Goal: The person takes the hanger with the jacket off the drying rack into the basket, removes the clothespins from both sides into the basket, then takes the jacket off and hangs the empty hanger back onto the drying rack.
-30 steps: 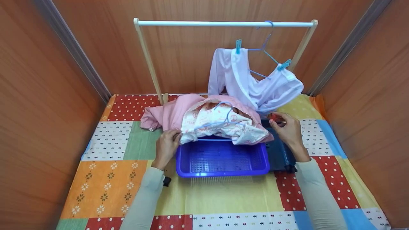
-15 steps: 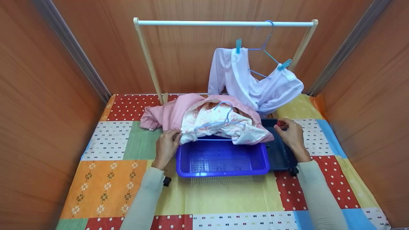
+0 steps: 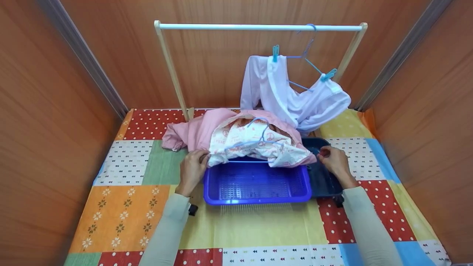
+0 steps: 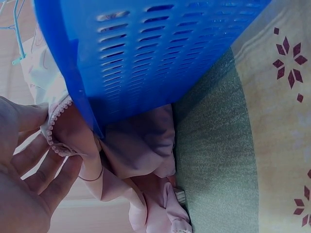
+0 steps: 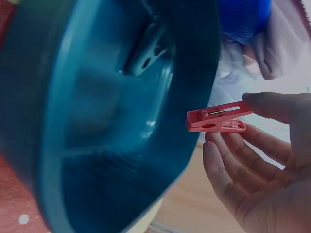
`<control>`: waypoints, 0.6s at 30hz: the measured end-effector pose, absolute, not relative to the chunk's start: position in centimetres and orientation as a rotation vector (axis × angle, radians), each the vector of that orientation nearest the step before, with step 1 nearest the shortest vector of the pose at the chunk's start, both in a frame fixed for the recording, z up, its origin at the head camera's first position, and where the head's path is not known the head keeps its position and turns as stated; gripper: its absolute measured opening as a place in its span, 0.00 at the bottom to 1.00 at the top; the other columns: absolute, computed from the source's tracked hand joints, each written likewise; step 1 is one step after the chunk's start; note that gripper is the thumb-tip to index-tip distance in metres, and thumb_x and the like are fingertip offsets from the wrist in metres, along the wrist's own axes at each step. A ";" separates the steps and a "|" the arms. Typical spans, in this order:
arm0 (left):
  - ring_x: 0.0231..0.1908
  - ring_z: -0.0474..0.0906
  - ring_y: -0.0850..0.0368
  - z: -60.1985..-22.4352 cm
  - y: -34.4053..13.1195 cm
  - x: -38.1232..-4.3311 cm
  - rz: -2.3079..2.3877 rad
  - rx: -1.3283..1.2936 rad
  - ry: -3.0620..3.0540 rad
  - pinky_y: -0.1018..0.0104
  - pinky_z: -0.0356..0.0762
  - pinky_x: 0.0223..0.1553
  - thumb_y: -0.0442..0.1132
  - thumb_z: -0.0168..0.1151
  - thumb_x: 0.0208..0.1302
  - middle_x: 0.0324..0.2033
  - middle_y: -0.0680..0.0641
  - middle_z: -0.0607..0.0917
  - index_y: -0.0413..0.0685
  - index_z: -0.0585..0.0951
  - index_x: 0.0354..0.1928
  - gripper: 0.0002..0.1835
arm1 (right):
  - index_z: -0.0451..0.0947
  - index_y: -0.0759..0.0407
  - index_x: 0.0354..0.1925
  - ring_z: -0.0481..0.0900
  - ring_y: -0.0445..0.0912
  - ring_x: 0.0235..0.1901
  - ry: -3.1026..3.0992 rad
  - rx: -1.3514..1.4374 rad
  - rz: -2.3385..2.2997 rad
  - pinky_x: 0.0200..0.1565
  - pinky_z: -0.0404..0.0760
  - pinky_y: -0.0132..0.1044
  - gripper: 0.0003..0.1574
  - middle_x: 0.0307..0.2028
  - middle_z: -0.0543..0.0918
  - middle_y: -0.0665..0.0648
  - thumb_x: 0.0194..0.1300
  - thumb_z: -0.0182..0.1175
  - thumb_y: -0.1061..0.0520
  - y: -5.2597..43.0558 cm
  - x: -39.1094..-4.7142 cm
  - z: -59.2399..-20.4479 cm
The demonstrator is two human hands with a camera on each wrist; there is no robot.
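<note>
My left hand pinches the left end of a pink garment with a white printed lining. In the left wrist view, the pinched edge has small beaded trim. A blue hanger lies across the lining, its hook pointing away from me. Under the garment's near edge stands a blue-purple basket with slotted walls. My right hand is over the dark teal basin to the right. Between its thumb and fingers is a red clothespin, seen from the side in the right wrist view.
A rack with a white bar stands behind. From it hangs a white garment, fixed to a hanger by two teal clothespins. Another clothespin lies inside the basin. Wooden panels enclose the patchwork cloth.
My right hand has drawn back toward me with the red clothespin, from near the basin's far edge. My left hand and the pink garment stay where they were.
</note>
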State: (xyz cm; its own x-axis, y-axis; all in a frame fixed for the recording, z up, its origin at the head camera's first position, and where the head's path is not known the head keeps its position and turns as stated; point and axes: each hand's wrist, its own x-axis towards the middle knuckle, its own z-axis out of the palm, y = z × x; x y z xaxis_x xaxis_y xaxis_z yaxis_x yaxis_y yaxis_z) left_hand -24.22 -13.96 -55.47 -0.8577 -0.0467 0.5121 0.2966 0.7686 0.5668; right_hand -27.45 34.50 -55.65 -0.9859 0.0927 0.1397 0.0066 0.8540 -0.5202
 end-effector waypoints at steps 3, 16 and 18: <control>0.39 0.86 0.47 -55.5 -14.0 -24.3 -0.910 -0.187 -2.457 0.50 0.80 0.41 0.38 0.69 0.60 0.35 0.48 0.89 0.48 0.88 0.37 0.05 | 0.81 0.68 0.47 0.81 0.58 0.38 -2.930 -0.097 0.805 0.43 0.77 0.52 0.20 0.38 0.85 0.67 0.60 0.64 0.56 34.6 -27.3 -56.1; 0.41 0.85 0.47 -55.5 -14.0 -24.2 -0.901 -0.173 -2.470 0.49 0.80 0.41 0.39 0.69 0.60 0.36 0.48 0.89 0.49 0.88 0.37 0.05 | 0.82 0.68 0.45 0.81 0.62 0.38 -3.034 -0.092 0.747 0.42 0.76 0.57 0.18 0.38 0.85 0.70 0.59 0.65 0.57 35.2 -26.8 -56.8; 0.41 0.85 0.47 -55.5 -14.0 -24.2 -0.902 -0.168 -2.473 0.49 0.80 0.41 0.39 0.69 0.60 0.36 0.48 0.89 0.49 0.88 0.37 0.05 | 0.81 0.70 0.47 0.81 0.65 0.41 -3.049 -0.094 0.749 0.45 0.76 0.59 0.20 0.41 0.84 0.72 0.59 0.64 0.57 35.2 -26.7 -56.8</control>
State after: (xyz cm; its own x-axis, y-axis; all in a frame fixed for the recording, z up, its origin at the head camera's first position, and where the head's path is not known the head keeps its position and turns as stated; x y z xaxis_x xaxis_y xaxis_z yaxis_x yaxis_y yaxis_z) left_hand -24.18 -14.03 -55.47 -0.8681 -0.0531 0.4935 0.2772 0.7729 0.5707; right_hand -26.72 35.20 -56.76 -0.9982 0.0584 -0.0137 0.0581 0.8846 -0.4627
